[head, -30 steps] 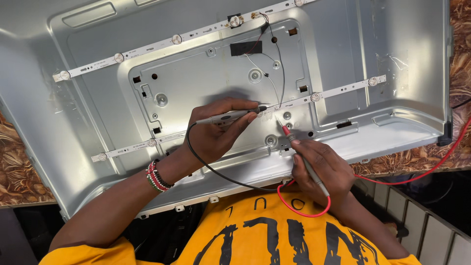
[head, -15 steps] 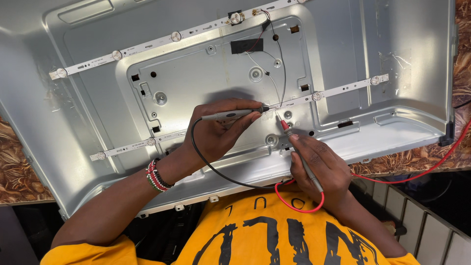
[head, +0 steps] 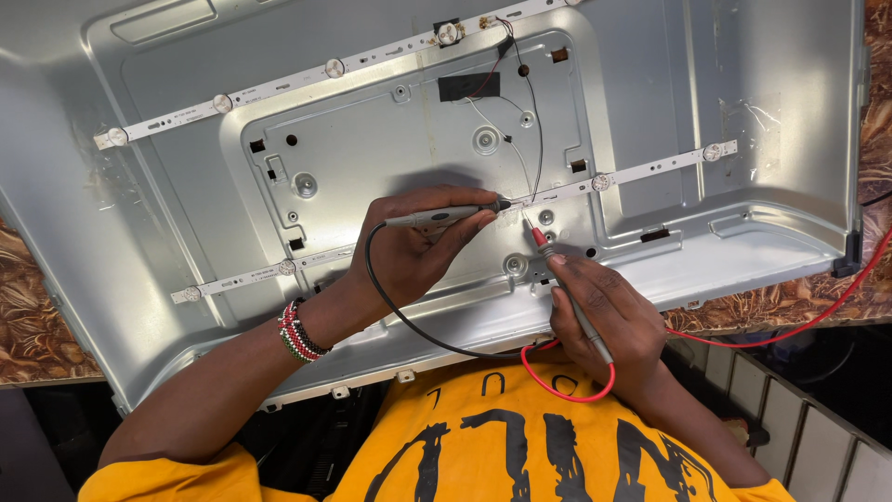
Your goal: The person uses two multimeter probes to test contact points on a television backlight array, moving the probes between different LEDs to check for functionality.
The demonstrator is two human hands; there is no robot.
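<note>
Left hand closed around black probe, thumb and fingers pinching the barrel, tip laid at the near strip close to the middle of the metal panel. Right hand closed on red probe in a pen grip, fingers wrapped tight, tip pointing up toward the same strip just right of the black tip. Compared with 1 s ago: both hands in nearly the same place, black tip edged slightly rightward along the strip, red tip nudged closer to it; the 2 tips now near each other but apart. Whether either tip actually touches a pad: cannot tell. Judged from this: contact points being found on the strip, probing in hand, placement about settled. Black lead looping under left wrist, red lead curling by the yellow shirt and running off past the right edge of the panel. Far strip untouched near the panel's far edge. Bead bracelet on left wrist. Brown patterned table showing at the panel's left and right edges.
</note>
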